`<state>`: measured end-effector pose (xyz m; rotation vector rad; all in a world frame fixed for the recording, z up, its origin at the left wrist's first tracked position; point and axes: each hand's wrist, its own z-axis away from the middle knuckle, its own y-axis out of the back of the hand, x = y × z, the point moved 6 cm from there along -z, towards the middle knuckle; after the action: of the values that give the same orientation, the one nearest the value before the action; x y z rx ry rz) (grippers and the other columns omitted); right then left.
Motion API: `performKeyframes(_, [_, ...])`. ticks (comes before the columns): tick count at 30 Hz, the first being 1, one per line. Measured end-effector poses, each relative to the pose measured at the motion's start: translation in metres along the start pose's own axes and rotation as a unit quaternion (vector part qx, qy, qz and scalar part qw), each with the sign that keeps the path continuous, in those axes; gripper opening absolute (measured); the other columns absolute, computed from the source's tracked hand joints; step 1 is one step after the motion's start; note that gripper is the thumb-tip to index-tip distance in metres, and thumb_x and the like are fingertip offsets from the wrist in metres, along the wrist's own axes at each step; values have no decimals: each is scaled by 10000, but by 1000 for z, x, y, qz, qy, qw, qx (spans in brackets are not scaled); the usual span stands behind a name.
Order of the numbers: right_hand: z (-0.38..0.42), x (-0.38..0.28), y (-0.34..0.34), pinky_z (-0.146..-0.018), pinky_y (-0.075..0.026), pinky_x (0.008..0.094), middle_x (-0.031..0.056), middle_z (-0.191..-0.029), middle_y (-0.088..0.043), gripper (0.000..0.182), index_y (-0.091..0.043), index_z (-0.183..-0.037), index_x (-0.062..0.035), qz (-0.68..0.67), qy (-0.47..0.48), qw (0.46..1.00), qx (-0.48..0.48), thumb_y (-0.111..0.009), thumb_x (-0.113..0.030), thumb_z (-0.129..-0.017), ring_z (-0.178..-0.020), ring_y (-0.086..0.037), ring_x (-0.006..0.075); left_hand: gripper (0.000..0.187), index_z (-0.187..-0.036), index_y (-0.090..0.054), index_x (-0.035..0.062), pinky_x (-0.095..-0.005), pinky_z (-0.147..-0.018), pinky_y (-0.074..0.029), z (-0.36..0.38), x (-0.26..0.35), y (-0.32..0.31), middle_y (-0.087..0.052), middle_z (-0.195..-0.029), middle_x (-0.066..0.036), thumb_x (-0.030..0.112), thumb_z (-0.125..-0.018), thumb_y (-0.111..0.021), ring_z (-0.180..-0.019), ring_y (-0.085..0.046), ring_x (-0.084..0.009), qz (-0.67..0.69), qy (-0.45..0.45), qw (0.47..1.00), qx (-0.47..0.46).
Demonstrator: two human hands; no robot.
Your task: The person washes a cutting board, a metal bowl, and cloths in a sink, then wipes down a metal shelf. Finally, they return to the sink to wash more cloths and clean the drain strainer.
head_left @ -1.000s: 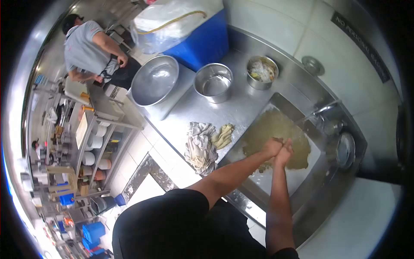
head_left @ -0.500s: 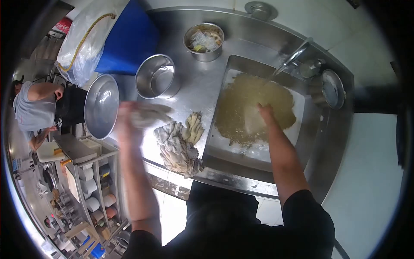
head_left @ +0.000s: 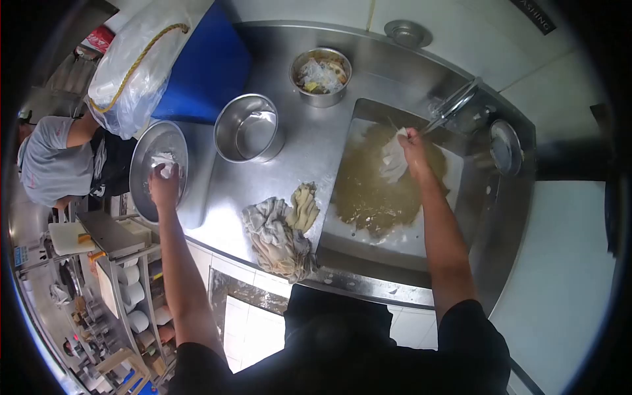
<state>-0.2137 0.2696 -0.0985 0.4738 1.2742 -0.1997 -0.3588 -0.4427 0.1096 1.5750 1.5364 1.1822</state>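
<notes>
My left hand [head_left: 164, 184] is over the shallow metal bowl [head_left: 141, 158], its fingers closed on a crumpled white cloth [head_left: 162, 160] that lies in it. My right hand [head_left: 413, 146] pinches a limp, wet whitish cloth [head_left: 395, 160] by one end above the sink [head_left: 388, 251], just left of the faucet [head_left: 454, 105]. Murky yellow-brown water [head_left: 362, 197] stands in the sink below. On the counter between my arms sits a heap of grey cloths [head_left: 276, 237], a yellowish cloth [head_left: 303, 207] against it.
A deep metal pot [head_left: 227, 135] and a smaller pot with scraps and plastic [head_left: 320, 97] stand behind. A blue bin [head_left: 207, 72] with a clear bag is at the back left. Another person [head_left: 56, 158] and a rack of dishes [head_left: 131, 289] are at the left.
My left hand has moved left from over the counter to the bowl, the white cloth now inside it. My right hand has lifted the whitish cloth from the water, towards the faucet.
</notes>
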Motion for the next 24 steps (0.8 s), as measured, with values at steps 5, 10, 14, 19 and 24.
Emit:
performKeyframes(5, [-11, -79, 11, -886, -472, 292, 52, -1064, -668, 324, -621, -1247, -8, -24, 16, 999, -33, -630, -204, -989, -967, -605, 144, 243, -1082, -682, 64, -386, -844, -516, 73, 178, 59, -669, -1061, -117, 123, -848, -713, -983, -649, -282, 327, -77, 940, 54])
performKeyframes(10, [20, -158, 18, -855, -501, 295, 44, -1065, -678, 314, -624, -1240, -9, -98, -15, 991, -86, -631, -201, -992, -951, -626, 138, 507, -1406, -503, 68, -394, -956, -521, 187, 416, -21, -616, -1318, -170, 296, -974, -640, -1166, -631, -298, 568, -51, 744, -349])
performKeyframes(14, [58, -199, 31, -846, -525, 313, 41, -1056, -672, 239, -633, -1190, -33, -275, -80, 952, -108, -617, -167, -993, -969, -638, 149, 775, -1580, -243, 120, -424, -1130, -370, 227, 512, -125, -349, -1585, -140, 516, -991, -556, -1423, -393, -292, 585, 125, 603, -528])
performKeyframes(19, [58, -153, 39, -806, -534, 341, 37, -1049, -676, 207, -634, -1124, -54, -307, -58, 950, -24, -630, -205, -982, -950, -649, 165, 622, -1484, -403, 68, -370, -1002, -479, 250, 571, -96, -546, -1374, -107, 500, -1041, -477, -1207, -563, -225, 726, 240, 367, -529])
performKeyframes(24, [70, -149, 22, -814, -517, 424, 201, -940, -697, 322, -608, -1139, -22, 138, 60, 977, 152, -595, -305, -987, -912, -688, 336, 440, -1242, -619, 22, -344, -866, -514, 271, 574, -115, -665, -1107, -90, 399, -1047, -503, -1021, -619, -178, 716, 283, 422, -479])
